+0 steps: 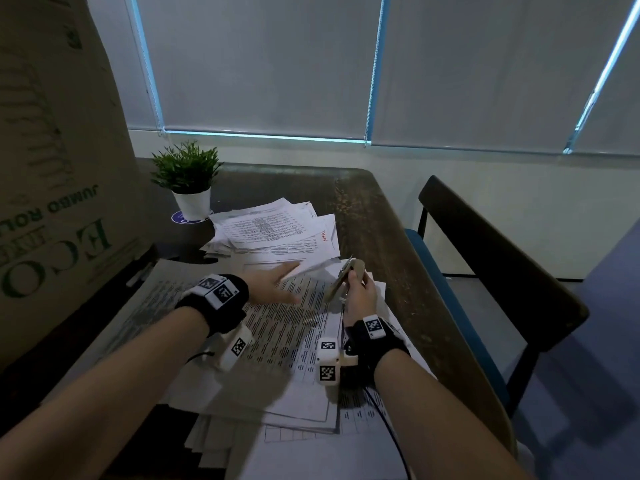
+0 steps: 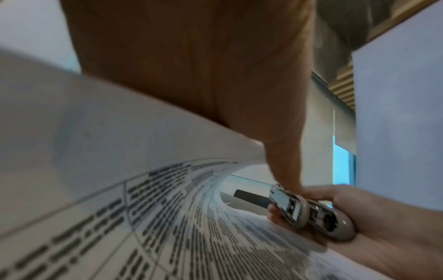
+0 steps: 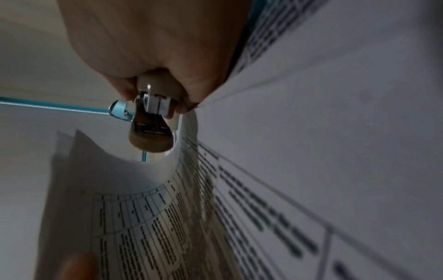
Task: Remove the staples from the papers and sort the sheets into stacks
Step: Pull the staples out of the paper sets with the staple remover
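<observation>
Your right hand (image 1: 360, 289) is gripping a beige staple remover (image 1: 346, 277) just above the printed sheets (image 1: 287, 327) spread on the dark table (image 1: 381, 216). Your left hand (image 1: 277, 284) is lying with straight fingers, lifting a sheet edge. The head view alone is showing the far stack of papers (image 1: 277, 230) beside a potted plant (image 1: 188, 178). The right wrist view is showing the remover's metal jaws (image 3: 153, 106); the left wrist view is showing the curled sheet (image 2: 120, 142).

"ECO" and "JUMBO", upside down, on cardboard box (image 1: 52, 188)
</observation>
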